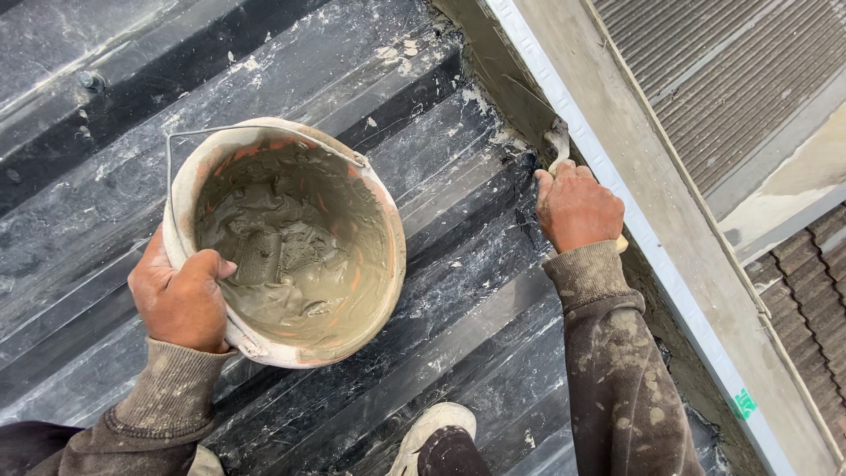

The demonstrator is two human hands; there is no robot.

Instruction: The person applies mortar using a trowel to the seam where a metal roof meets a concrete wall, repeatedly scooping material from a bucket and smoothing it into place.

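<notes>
The left hand (182,300) is clamped on the near rim of a bucket (284,242) of wet grey mortar, thumb hooked inside. The right hand (575,207), well apart, is fisted round a trowel (558,141) whose blade lies just beyond the knuckles, pressed into the joint between the dark ribbed roof (423,115) and the wall edge (617,167).

Dark corrugated metal roof (106,115), plastered parapet wall (634,150), daylight.

The supporting surface is a dark corrugated metal roof (423,291), with ribs running diagonally and pale mortar splashes across them. A bolt head (89,81) sits in the upper left sheet. The roof's right edge meets a mortar-coated wall (652,159) with a white strip. A mortar-spattered shoe (429,427) rests directly on the ribs at the lower edge.
</notes>
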